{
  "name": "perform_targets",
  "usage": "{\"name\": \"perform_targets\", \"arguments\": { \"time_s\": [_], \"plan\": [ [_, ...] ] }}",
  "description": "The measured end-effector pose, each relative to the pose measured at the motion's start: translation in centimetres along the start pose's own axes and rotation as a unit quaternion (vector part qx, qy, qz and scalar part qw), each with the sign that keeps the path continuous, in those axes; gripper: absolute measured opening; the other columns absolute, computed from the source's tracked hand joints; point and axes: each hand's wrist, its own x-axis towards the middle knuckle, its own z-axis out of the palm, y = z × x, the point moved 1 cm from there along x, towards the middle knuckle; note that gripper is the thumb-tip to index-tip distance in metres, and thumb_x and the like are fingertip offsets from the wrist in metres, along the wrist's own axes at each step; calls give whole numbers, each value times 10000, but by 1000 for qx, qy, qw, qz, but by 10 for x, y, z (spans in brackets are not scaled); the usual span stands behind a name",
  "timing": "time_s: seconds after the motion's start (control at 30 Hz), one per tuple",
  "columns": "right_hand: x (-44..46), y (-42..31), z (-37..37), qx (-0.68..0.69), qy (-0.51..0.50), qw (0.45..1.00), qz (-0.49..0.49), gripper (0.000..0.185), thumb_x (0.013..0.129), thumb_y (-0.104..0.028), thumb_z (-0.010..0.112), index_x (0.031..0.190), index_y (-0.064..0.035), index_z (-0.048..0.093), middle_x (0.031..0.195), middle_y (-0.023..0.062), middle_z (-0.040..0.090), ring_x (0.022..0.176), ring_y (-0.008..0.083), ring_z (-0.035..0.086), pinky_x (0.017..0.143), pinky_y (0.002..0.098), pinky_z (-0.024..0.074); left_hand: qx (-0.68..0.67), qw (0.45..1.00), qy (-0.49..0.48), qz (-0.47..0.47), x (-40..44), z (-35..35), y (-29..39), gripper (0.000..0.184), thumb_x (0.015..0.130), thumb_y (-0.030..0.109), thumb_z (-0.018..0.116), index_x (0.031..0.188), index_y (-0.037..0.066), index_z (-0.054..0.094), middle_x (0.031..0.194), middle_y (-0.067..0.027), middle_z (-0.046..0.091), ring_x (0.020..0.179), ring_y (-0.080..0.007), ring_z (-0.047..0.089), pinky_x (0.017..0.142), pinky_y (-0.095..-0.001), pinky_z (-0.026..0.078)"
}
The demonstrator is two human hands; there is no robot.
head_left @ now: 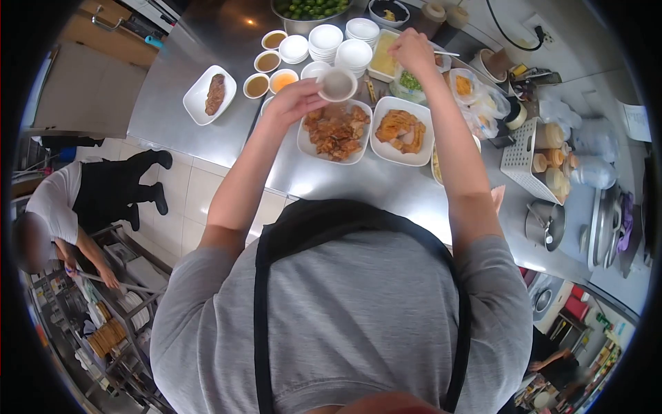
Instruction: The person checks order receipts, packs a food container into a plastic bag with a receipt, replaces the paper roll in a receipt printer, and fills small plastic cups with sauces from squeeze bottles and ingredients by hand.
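Note:
My left hand [296, 102] holds a small round white cup [337, 84] by its edge, above the far rim of a square white bowl of browned meat pieces [336, 132]. Up at the right, my right hand [412, 52] has its fingers closed over a rectangular tub of pale yellow food [383, 56]; whether they pinch something is hidden. A second white bowl with orange-brown meat [400, 131] sits beside the first. Near my right hand lies a bag of chopped greens [409, 81].
Sauce cups [257, 86] and stacked white cups [324, 40] stand at the back. A white dish with one meat piece [215, 94] is at the left. Bottles fill a white basket [522, 157] at the right. A co-worker [55, 200] bends over racks at the far left.

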Motion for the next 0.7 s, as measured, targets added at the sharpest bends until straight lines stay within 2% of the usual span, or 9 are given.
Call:
{"name": "perform_targets", "arguments": {
  "time_s": [0.03, 0.07, 0.13, 0.33, 0.5, 0.57, 0.6, 0.67, 0.7],
  "plan": [
    [5, 10, 18, -43, -13, 998, 46, 72, 691, -188, 639, 732, -155, 688, 994, 49, 559, 946, 271, 507, 808, 376, 432, 4, 1000, 3, 2, -7, -9, 1, 314, 817, 125, 583, 1071, -39, 498, 1068, -130, 550, 986, -194, 559, 889, -312, 462],
    [0, 9, 24, -42, -14, 998, 43, 72, 691, -188, 639, 732, -155, 688, 994, 49, 559, 946, 271, 507, 808, 376, 432, 3, 1000, 6, 4, -21, -15, 4, 314, 817, 125, 583, 1071, -39, 498, 1068, -130, 550, 986, -194, 559, 889, -312, 462],
    [-8, 2, 33, -142, 61, 988, 19, 61, 685, -169, 628, 704, -140, 679, 976, 48, 562, 945, 268, 513, 801, 404, 434, 35, 998, 49, 9, -54, -30, 10, 285, 823, 115, 574, 1056, -33, 504, 1026, -117, 572, 948, -182, 579, 852, -293, 483],
    [-1, 6, -5, -29, 56, 998, -12, 58, 668, -164, 629, 685, -122, 666, 951, 36, 572, 958, 265, 513, 772, 435, 440, 26, 990, 138, -10, -106, -81, -9, 277, 827, 78, 557, 1072, -36, 493, 969, -105, 601, 878, -173, 609, 749, -250, 526],
    [6, -3, -33, -45, 79, 996, 11, 59, 682, -165, 627, 692, -133, 676, 939, 42, 576, 936, 269, 526, 780, 404, 446, 25, 981, 187, -39, -125, -111, -36, 257, 807, 45, 575, 1039, -39, 506, 940, -109, 601, 807, -186, 625, 680, -255, 546],
    [-6, -21, -60, 19, 99, 994, -44, 59, 686, -161, 625, 691, -128, 673, 941, 62, 576, 917, 271, 537, 775, 393, 453, 37, 980, 190, -41, -125, -124, -48, 245, 805, 44, 576, 1027, -38, 515, 932, -106, 602, 801, -183, 624, 679, -251, 546],
    [5, -11, -44, 19, 98, 994, -44, 59, 686, -161, 625, 691, -128, 673, 941, 62, 576, 917, 271, 537, 775, 393, 453, 51, 979, 192, -43, -124, -130, -54, 233, 803, 44, 578, 1015, -36, 523, 923, -104, 603, 796, -180, 624, 678, -246, 545],
    [27, 19, 5, 46, 71, 994, 69, 71, 691, -164, 623, 710, -122, 677, 943, 85, 575, 899, 272, 548, 769, 393, 458, 68, 976, 202, -51, -122, -131, -60, 203, 792, 39, 589, 978, -33, 550, 901, -94, 610, 784, -172, 621, 674, -242, 538],
    [16, 13, 12, 4, 57, 998, 17, 93, 695, -158, 613, 746, -130, 685, 942, 98, 573, 885, 288, 549, 770, 398, 459, 97, 971, 212, -50, -121, -129, -60, 205, 784, 38, 598, 972, -34, 560, 899, -94, 612, 782, -170, 620, 671, -243, 535]
  ]
}}
